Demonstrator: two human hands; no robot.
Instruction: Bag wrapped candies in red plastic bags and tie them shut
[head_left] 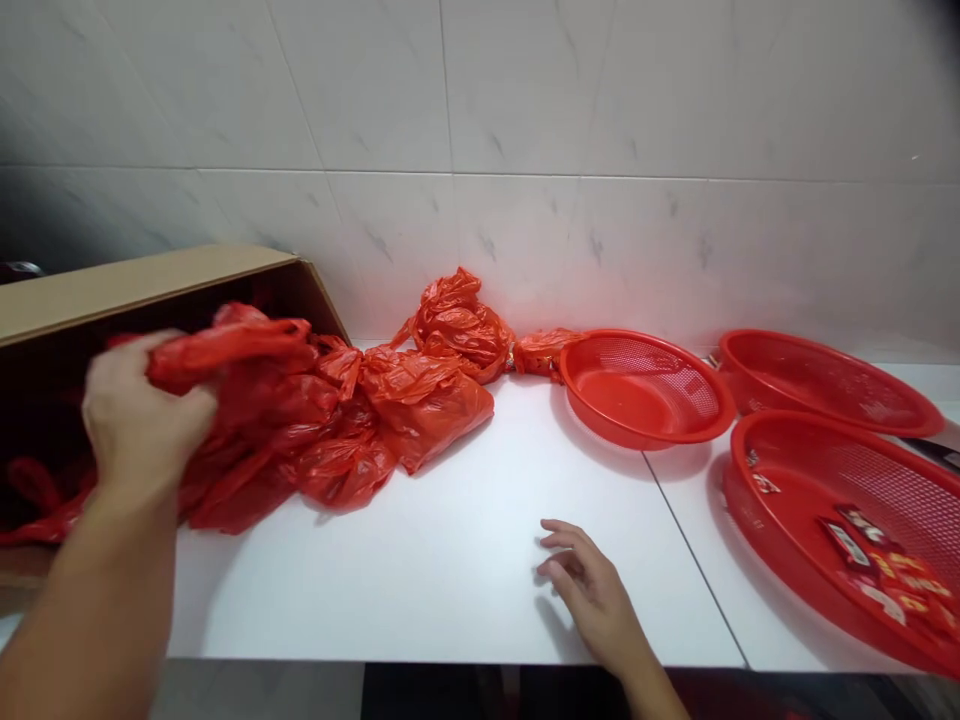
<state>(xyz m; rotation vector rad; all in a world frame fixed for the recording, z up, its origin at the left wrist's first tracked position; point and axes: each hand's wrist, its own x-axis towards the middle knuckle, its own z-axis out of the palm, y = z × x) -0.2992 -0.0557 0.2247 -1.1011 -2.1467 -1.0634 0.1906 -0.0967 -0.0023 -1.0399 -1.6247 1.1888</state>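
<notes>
My left hand (142, 410) is closed around a red plastic bag (232, 350), lifted at the mouth of a cardboard box (150, 290) that lies on its side. The bag is partly blurred by motion. Several more red plastic bags (427, 400) lie heaped on the white table (420, 570), right of the box. My right hand (589, 590) hovers over the table near its front edge, fingers apart and curved, with nothing in it.
A round red plastic basket (637, 435) stands by the tiled wall (525, 240). Farther right are another red basket (825, 385) and a larger one (757, 530) with small wrapped packets (900, 570) inside. A seam crosses the table near the baskets.
</notes>
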